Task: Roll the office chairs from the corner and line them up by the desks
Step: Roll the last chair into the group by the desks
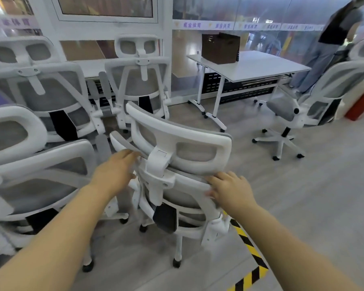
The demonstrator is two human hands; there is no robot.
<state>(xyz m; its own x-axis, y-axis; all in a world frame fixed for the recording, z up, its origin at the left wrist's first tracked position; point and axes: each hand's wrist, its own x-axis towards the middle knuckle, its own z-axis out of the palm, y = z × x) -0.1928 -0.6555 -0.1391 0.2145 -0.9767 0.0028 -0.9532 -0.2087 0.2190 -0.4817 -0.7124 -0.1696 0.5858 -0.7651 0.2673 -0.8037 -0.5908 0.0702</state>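
Gripping point: the top edge of the backrest of a white-framed, grey-mesh office chair (177, 185) at the centre of the frame is taken from behind, presumably because the chair is steered most easily from that height.
Left hand: the left hand (116, 173) is laid on the left end of the backrest rim, its fingers reaching forward over the edge; whether they are curled under it cannot be told.
Right hand: the right hand (229, 190) is pressed on the right end of the same rim, fingers fairly flat and slightly spread, thumb low against the frame.
Chair position: the held chair is tilted in the view and stands at the edge of the cluster, just left of the yellow-and-black striped floor tape (248, 248) at lower centre.
Corner stock: several matching white mesh chairs (46, 95) are packed closely together at the left and upper left, against the glass wall.
Destination: a white rectangular desk on white legs (261, 66) stands at upper centre right, bearing a dark brown box (220, 49).
Progress: one matching chair (298, 110) is already parked at the right, near the desk, so the line-up is judged to be begun.
Bystander: a person in dark top and light trousers (332, 45) is seen at the upper right.
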